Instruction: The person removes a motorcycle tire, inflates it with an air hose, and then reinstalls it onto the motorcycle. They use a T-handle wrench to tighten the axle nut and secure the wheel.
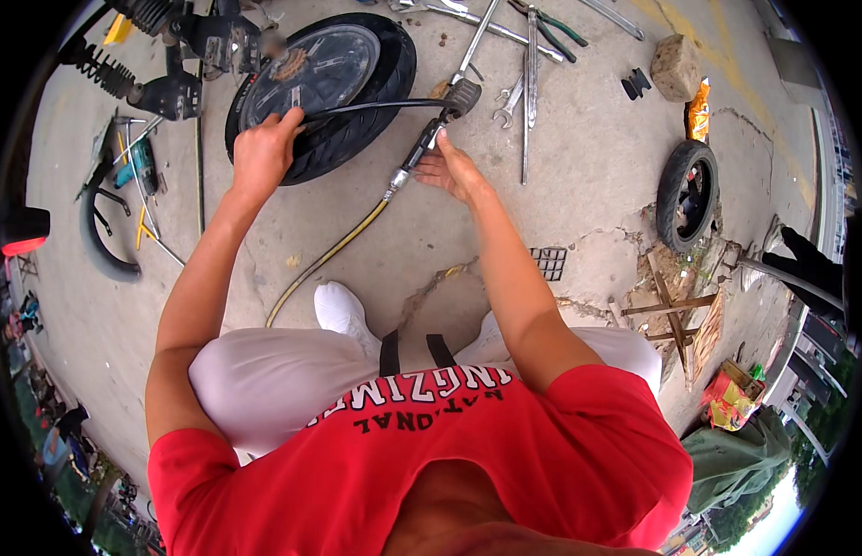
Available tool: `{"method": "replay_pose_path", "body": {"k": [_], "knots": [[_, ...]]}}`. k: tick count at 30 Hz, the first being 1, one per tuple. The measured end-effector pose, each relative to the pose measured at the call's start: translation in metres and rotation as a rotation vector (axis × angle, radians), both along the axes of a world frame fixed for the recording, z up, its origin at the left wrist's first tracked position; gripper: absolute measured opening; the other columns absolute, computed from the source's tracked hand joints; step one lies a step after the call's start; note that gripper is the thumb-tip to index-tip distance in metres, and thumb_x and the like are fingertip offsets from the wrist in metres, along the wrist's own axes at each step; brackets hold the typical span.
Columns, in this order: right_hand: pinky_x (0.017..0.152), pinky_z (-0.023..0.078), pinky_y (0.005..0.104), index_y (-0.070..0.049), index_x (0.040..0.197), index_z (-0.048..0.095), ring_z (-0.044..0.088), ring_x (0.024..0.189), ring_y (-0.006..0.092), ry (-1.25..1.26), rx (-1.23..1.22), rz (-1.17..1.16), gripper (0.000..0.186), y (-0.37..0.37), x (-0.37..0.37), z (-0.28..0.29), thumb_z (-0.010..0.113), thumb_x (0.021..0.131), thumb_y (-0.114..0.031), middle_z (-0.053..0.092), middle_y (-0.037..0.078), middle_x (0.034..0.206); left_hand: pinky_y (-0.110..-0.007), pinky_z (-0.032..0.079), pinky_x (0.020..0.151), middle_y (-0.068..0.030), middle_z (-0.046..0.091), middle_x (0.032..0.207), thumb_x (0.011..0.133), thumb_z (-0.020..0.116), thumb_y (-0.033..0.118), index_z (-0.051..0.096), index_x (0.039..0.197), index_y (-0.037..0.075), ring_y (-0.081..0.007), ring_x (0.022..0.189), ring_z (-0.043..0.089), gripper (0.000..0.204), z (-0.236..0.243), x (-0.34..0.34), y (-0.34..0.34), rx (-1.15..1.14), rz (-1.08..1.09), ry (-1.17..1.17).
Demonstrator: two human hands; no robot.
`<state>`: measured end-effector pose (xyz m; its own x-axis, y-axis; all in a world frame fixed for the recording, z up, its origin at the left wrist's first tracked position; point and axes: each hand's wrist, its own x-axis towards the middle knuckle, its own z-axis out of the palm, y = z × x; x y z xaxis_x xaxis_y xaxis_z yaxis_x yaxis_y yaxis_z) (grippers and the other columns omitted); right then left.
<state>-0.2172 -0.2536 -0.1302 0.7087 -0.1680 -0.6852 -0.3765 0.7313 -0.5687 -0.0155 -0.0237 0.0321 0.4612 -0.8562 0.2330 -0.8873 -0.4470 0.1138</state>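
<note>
Left hand (262,153) on wheel (322,88), right hand (452,170) under inflator (429,139).

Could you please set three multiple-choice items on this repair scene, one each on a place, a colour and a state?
1. Where does the big wheel lie?
A. flat on the concrete ground
B. on a workbench
C. hung on a wall

2. What colour is the person's shirt?
A. blue
B. red
C. green

3. What is the left hand doing?
A. hanging free in the air
B. holding a hammer
C. resting on the big wheel's tyre at the black hose

Answers:
1 A, the wheel lies on its side on the ground among the wrenches.
2 B, the shirt is plainly red.
3 C, its fingers sit on the tyre where the hose ends, while the right hand is at the air gun.
</note>
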Motion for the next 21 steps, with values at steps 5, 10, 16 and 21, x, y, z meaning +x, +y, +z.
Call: {"method": "replay_pose_path", "body": {"k": [5,10,16,21], "knots": [[0.098,0.045,0.0513,0.006,0.122,0.048,0.055,0.113,0.0383,-0.008,0.031,-0.015,0.075,0.007,0.014,-0.001,0.058,0.087,-0.059,0.053,0.025,0.122,-0.044,0.046,0.05,-0.0132,0.056,0.07,0.088,0.06,0.015,0.053,0.092,0.012,-0.0356,0.06,0.06,0.009,0.002,-0.001,-0.002,-0.023,0.003,-0.004],[0.09,0.046,0.0441,-0.006,0.104,0.053,0.06,0.094,0.0301,-0.109,0.207,-0.126,0.055,0.023,0.019,0.006,0.067,0.083,-0.054,0.057,0.012,0.101,-0.045,0.046,0.051,-0.013,0.057,0.069,0.087,0.06,0.015,0.054,0.092,0.012,-0.0357,0.061,0.06,0.008,0.001,0.001,0.0,-0.035,0.023,0.011],[0.08,0.047,0.0411,-0.005,0.101,0.052,0.056,0.079,0.0251,-0.181,0.215,-0.189,0.057,0.032,0.02,-0.008,0.069,0.081,-0.055,0.054,0.008,0.084,-0.045,0.045,0.053,-0.0135,0.056,0.072,0.086,0.06,0.013,0.052,0.093,0.012,-0.036,0.065,0.06,0.01,0.0,0.002,0.001,-0.001,0.022,0.031],[0.078,0.046,0.041,-0.004,0.1,0.051,0.049,0.076,0.0231,-0.237,0.25,-0.197,0.059,0.036,0.019,-0.012,0.07,0.08,-0.056,0.048,0.007,0.079,-0.044,0.046,0.053,-0.0136,0.057,0.072,0.086,0.06,0.013,0.054,0.095,0.012,-0.0358,0.063,0.06,0.011,0.002,-0.001,0.002,-0.016,0.037,0.049]]}}
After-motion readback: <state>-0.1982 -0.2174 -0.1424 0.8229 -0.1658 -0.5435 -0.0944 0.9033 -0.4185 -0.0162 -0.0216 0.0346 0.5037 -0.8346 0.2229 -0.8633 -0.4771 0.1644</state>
